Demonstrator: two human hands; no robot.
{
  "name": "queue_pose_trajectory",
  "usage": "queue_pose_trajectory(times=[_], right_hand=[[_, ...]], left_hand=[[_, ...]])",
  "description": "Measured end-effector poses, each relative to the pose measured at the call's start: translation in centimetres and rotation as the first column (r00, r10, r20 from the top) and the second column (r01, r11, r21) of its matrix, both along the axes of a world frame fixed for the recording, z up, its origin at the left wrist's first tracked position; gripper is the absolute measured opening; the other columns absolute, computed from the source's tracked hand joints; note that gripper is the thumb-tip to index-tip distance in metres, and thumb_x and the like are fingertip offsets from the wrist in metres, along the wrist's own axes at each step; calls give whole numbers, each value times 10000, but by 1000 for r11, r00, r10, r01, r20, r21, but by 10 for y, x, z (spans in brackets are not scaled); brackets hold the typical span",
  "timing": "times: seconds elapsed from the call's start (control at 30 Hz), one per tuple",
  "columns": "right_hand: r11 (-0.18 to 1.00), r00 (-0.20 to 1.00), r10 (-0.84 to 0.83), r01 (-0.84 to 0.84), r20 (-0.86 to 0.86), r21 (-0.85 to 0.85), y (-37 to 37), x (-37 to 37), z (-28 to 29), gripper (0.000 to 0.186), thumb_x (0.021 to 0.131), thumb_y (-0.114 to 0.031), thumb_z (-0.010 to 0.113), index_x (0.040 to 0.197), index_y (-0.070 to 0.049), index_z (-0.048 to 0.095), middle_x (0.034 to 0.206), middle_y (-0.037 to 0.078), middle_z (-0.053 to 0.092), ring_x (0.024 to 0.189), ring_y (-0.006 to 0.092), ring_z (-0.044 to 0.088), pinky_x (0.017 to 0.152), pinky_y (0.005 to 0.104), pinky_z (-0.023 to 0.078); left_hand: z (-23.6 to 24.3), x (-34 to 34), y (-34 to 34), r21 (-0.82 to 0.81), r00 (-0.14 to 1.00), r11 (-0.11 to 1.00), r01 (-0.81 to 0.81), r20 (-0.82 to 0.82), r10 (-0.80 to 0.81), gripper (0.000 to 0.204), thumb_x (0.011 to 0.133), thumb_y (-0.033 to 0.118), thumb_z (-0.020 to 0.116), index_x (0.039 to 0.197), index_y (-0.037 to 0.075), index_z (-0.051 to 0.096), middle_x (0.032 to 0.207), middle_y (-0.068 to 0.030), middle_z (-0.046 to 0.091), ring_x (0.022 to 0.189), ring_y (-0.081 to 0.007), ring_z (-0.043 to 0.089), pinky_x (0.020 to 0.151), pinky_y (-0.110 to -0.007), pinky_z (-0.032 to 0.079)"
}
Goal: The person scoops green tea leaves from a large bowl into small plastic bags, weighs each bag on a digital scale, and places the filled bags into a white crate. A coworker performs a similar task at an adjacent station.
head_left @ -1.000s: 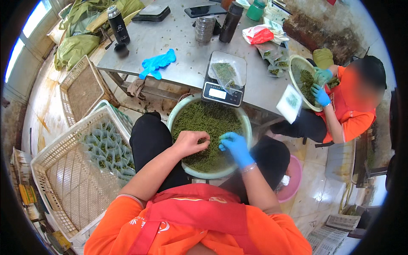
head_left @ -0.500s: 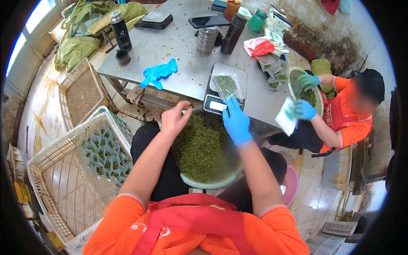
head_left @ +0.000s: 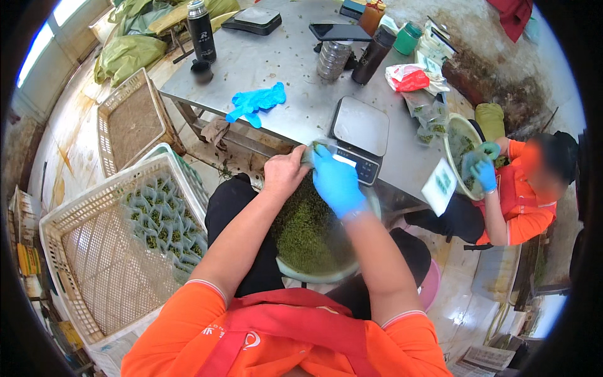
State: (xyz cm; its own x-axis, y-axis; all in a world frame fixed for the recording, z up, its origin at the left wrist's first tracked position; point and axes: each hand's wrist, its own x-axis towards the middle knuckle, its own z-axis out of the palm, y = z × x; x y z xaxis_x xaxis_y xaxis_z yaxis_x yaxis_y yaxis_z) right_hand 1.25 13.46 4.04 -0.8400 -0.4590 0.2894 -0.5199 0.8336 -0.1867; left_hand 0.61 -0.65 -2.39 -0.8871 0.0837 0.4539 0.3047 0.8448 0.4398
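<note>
Where the clear plastic bag (head_left: 308, 158) is held: between the left hand (head_left: 286, 171) and the right hand (head_left: 337, 181), over the far side of the tub (head_left: 316, 277).
Left grip: bare fingers clamped on the bag's left side.
Right grip: blue-gloved fingers closed on the bag from the right; thumb position cannot be told.
Tub contents: small green peppercorn-like berries (head_left: 304, 235), heaped below the hands.
Digital scale (head_left: 361, 129): at the near edge of the steel table (head_left: 289, 66), just beyond the right hand.
Loose glove (head_left: 257, 102): blue, lying crumpled on the table, left of the scale.
Plastic crate (head_left: 100, 264): cream, latticed, at the person's left; filled bags (head_left: 164, 217) stand grouped along its right side.
Co-worker (head_left: 524, 195): seated at right, gloved hands at a second tub (head_left: 451, 154).
</note>
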Motion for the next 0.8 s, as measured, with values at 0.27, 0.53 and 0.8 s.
queue_pose_trajectory(times=[0.27,0.53,0.8], right_hand=[[1000,991,-2,0,130,13,-6,10,18,256,783,-133,528,1037,-112,557,1112,116,562,693,314,629,567,420,516],[878,896,273,-83,350,-472,23,-6,14,294,805,-137,547,1087,-64,588,947,158,630,641,290,635,591,374,523],[825,826,-563,557,-40,-97,205,-92,0,835,663,-155,702,1400,-176,308,1394,194,337,1239,378,377,994,429,364]], left_hand=[[12,4,2,-1,994,1000,-17,111,17,595,696,148,606,1268,169,446,781,-155,625,698,-341,611,611,-441,470],[10,5,7,100,998,995,-4,57,-2,548,717,223,671,1224,113,492,795,-164,634,695,-337,618,620,-408,481],[19,2,11,278,949,946,-168,305,79,504,760,304,664,1211,135,514,1030,-125,643,920,-312,621,776,-375,484]])
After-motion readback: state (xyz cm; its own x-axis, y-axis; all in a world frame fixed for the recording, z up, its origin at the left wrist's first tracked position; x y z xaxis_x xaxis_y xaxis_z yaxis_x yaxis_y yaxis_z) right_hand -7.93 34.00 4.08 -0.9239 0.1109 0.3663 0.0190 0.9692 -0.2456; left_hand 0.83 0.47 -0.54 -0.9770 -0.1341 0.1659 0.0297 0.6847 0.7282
